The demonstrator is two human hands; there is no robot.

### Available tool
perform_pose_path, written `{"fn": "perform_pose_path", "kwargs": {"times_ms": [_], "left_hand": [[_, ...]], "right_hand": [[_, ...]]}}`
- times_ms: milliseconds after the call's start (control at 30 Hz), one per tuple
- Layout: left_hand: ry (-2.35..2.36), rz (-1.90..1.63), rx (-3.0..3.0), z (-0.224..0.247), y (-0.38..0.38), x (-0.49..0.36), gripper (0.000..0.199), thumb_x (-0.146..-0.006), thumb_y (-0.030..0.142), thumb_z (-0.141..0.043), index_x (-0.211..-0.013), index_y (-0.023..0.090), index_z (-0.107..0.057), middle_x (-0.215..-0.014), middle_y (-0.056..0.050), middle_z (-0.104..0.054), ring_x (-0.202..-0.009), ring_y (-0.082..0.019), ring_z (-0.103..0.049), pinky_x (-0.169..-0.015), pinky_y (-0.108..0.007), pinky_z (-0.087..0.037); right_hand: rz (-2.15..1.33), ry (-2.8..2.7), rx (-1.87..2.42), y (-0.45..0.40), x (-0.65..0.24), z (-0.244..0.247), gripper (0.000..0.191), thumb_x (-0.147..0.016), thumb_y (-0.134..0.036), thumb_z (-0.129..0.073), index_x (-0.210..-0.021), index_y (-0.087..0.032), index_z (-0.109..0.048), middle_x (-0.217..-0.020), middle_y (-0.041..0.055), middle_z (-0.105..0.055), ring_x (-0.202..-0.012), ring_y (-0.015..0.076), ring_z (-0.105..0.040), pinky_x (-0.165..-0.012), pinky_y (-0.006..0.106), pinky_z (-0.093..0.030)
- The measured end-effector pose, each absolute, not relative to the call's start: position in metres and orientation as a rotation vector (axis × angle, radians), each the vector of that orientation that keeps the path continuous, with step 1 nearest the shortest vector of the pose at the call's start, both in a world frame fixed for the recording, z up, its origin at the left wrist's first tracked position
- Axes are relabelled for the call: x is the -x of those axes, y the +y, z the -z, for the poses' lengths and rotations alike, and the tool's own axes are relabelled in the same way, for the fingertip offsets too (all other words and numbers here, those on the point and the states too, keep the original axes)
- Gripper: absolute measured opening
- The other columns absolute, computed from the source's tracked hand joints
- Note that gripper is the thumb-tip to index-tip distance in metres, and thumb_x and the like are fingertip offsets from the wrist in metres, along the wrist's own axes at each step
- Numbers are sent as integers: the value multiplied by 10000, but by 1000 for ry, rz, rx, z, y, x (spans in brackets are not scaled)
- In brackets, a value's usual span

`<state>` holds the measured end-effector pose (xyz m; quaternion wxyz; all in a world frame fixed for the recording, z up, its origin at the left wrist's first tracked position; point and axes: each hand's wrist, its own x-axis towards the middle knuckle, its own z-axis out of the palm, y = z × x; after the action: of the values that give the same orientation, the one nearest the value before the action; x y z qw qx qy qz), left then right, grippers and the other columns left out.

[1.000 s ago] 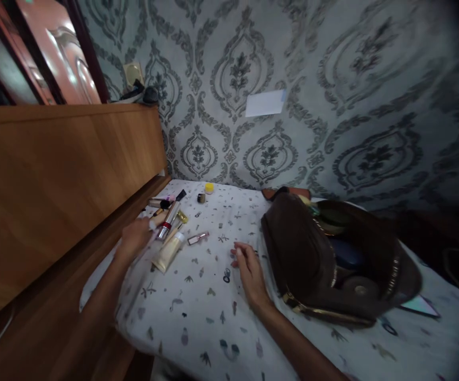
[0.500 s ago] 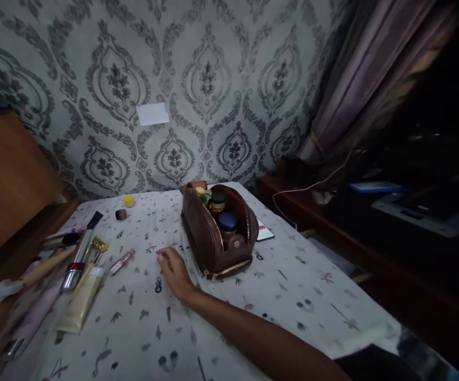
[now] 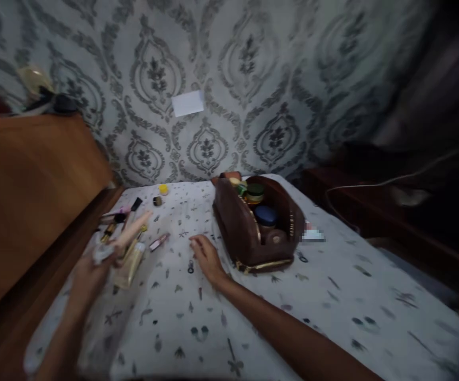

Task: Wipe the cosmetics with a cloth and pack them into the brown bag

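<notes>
My left hand (image 3: pixel 90 270), somewhat blurred, is closed round the pale end of a long beige tube (image 3: pixel 136 228), whose other end points away to the right. Beneath it lies a cream-coloured squeeze tube (image 3: pixel 132 267) among several brushes and cosmetics. My right hand (image 3: pixel 207 259) rests on the cloth with its fingers loosely extended, holding nothing. A small pink lip gloss tube (image 3: pixel 159 242) lies to its left. Just right of that hand stands an unzipped brown toiletry bag (image 3: pixel 229 227), with a blue-lidded jar (image 3: pixel 266 215) and a green-lidded jar (image 3: pixel 255 191) inside.
A patterned white cloth (image 3: pixel 197 317) covers the table. Towards the back are a yellow pot (image 3: pixel 163 189) and a short brush head (image 3: pixel 157 201). A wooden panel (image 3: pixel 34 201) rises at the left. Dark furniture (image 3: pixel 332 196) with a white cable stands right.
The view has shifted left, so the table appears farther right. My left hand has come further into view with the beige tube, over the cosmetics. My right hand stays beside the bag.
</notes>
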<state>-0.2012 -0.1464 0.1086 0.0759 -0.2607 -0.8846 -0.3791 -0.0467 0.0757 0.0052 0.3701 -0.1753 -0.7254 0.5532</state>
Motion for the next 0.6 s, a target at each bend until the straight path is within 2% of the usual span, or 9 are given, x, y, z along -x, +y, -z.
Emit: {"fn": "perform_pose_path", "kwargs": {"times_ms": [67,167,233,333,433,600], "left_hand": [[-2688,1147,955,-100,-138,183,257,-870,350,-532,-1000,161,-647,-805,-30,-722,-762,-221,-676,-719,-328,-563],[-2599,957,1157,-86,-110,156,343,-862,213,-468,-1172,153,-603,-1160,-105,-714,-1080,-245,-655,-948,-359,-510],[-2660,721,1152,-80,-93,141,434,-829,131,-473,-1252,145,-568,-1257,-132,-674,-1153,-262,-627,-988,-377,-484],[-2778,420,1141,-75,-80,125,571,-789,96,-509,-1359,133,-489,-1268,-152,-649,-1093,-290,-646,-911,-397,-515],[-2829,308,1166,-70,-79,117,526,-784,91,-505,-1307,137,-529,-1189,-147,-665,-1055,-307,-649,-839,-401,-529],[-2830,327,1212,-66,-94,124,495,-814,105,-517,-1300,198,-523,-1233,-96,-645,-1132,-265,-607,-909,-371,-502]], "right_hand": [[-1460,-1847,430,76,47,-4,290,-937,-430,-438,-998,-209,-615,-956,71,-639,-888,210,-624,-672,299,-528],[-1504,-1846,403,77,48,-4,330,-935,-467,-437,-997,-200,-620,-972,82,-642,-880,216,-637,-662,307,-537],[-1509,-1858,409,77,47,-5,358,-930,-492,-440,-996,-195,-630,-970,88,-655,-874,222,-647,-662,315,-542],[-1499,-1905,431,77,47,-7,409,-913,-529,-455,-1015,-185,-649,-974,100,-691,-836,231,-660,-670,338,-550],[-1461,-1988,428,77,46,-9,426,-905,-539,-468,-1020,-182,-670,-989,104,-720,-840,244,-667,-715,366,-550],[-1436,-2077,392,77,45,-10,447,-920,-516,-451,-1078,-162,-672,-1058,119,-720,-898,250,-665,-770,364,-533]]}}
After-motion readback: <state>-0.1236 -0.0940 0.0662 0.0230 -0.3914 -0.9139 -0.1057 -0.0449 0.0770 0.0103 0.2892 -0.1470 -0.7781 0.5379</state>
